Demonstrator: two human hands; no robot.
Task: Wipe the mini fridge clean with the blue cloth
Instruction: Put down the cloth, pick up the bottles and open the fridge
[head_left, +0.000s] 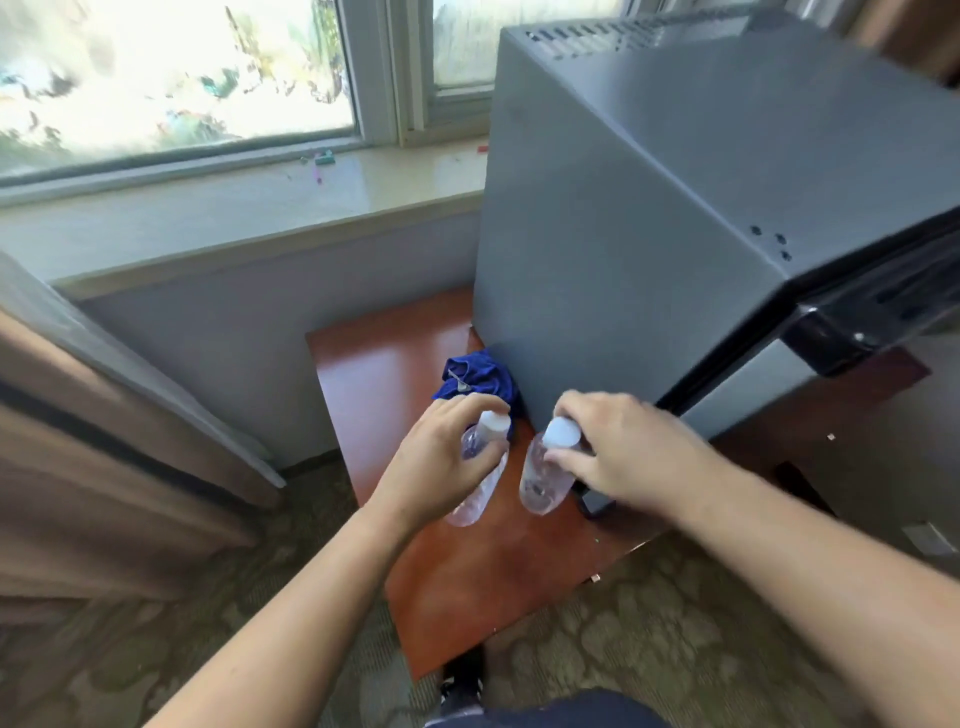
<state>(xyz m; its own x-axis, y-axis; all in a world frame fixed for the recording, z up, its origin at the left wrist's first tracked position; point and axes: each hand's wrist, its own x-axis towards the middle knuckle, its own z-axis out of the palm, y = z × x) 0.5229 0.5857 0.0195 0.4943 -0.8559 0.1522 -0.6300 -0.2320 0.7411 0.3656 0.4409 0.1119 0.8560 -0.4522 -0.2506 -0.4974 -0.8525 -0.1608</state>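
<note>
A dark grey mini fridge (649, 218) stands on a reddish wooden table (457, 582), its black door edge at the right. The blue cloth (475, 379) lies crumpled on the table against the fridge's left side. My left hand (441, 457) grips a clear water bottle (480, 493) with a white cap. My right hand (623, 452) holds a second clear bottle (543, 480) near its white cap. Both bottles are just in front of the cloth, low over the table.
A window and a pale sill (291, 192) with small bits of litter run behind the table. A brown curtain (104, 441) hangs at the left. Patterned green carpet (649, 623) surrounds the table. My dark trouser leg and shoe show at the bottom edge.
</note>
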